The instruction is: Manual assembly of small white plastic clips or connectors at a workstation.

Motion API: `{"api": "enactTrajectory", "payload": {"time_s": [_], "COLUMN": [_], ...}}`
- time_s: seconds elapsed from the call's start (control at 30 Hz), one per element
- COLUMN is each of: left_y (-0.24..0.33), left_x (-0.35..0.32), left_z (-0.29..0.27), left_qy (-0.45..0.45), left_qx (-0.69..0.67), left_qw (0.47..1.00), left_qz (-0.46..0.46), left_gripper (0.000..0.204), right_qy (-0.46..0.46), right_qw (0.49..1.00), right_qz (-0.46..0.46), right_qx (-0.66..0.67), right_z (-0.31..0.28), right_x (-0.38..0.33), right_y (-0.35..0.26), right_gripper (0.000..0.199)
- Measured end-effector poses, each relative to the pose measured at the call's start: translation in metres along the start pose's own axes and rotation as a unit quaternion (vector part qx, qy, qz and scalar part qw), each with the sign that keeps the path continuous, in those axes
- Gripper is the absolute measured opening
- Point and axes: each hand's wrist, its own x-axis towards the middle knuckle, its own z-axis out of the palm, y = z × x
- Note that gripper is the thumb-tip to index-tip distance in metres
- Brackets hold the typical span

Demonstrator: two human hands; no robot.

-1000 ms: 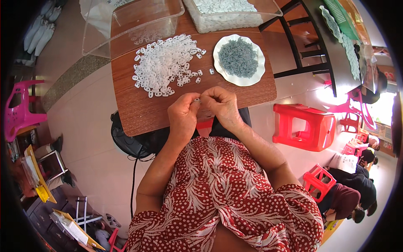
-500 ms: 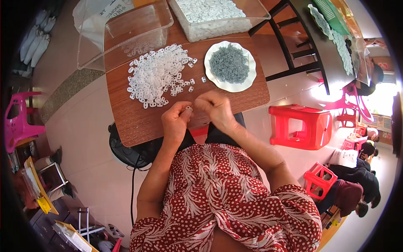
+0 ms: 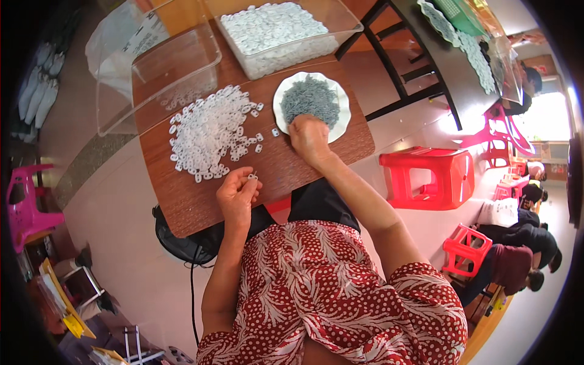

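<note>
My left hand is over the near part of the brown table, thumb and fingers pinching a small white plastic piece with holes. My right hand reaches over the near rim of a white scalloped plate. Its curled fingertips touch a heap of small grey screw-like pieces on that plate; what they grip is hidden. Left of the plate lies a loose pile of the same white two-holed pieces. A few stray ones lie between pile and plate, the nearest to my right hand a single white piece.
Behind the pile stands a clear plastic bin; beside it, another clear bin is heaped with white pieces. A red stool stands right of the table. A dark table holds a green basket, and people sit at far right.
My right hand has moved from beside my left hand, up and forward to the grey heap on the plate. My left hand keeps its white piece. The whole view has shifted slightly.
</note>
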Motion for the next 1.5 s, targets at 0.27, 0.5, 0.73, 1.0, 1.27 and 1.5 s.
{"api": "enactTrajectory", "payload": {"time_s": [0.27,0.5,0.73,1.0,1.27,1.5], "left_y": [0.002,0.0,-0.003,-0.001,-0.003,-0.001], "left_x": [0.0,0.006,0.006,0.008,0.005,0.005], "left_z": [0.003,-0.003,-0.009,-0.017,-0.024,-0.027], "left_qy": [0.006,0.011,0.013,0.003,0.017,0.028], "left_qx": [-0.003,-0.044,-0.08,-0.096,-0.117,-0.138], "left_qw": [1.0,0.998,0.996,0.994,0.992,0.99], "left_qz": [-0.015,-0.041,-0.041,-0.05,-0.034,-0.03], "left_gripper": [0.014,0.01,0.009,0.011,0.01,0.009], "right_qy": [0.001,0.064,0.051,0.033,-0.042,-0.067], "right_qw": [0.997,0.99,0.992,0.978,0.975,0.966], "right_qz": [-0.039,0.112,0.099,-0.11,-0.198,-0.247], "right_qx": [0.068,-0.051,-0.057,0.174,0.095,0.027], "right_z": [-0.009,-0.05,-0.047,-0.008,0.053,0.052], "right_x": [0.001,0.024,0.033,0.012,0.03,0.041], "right_y": [0.007,0.076,0.079,-0.028,-0.053,-0.056], "right_gripper": [0.01,0.019,0.012,0.01,0.02,0.018]}}
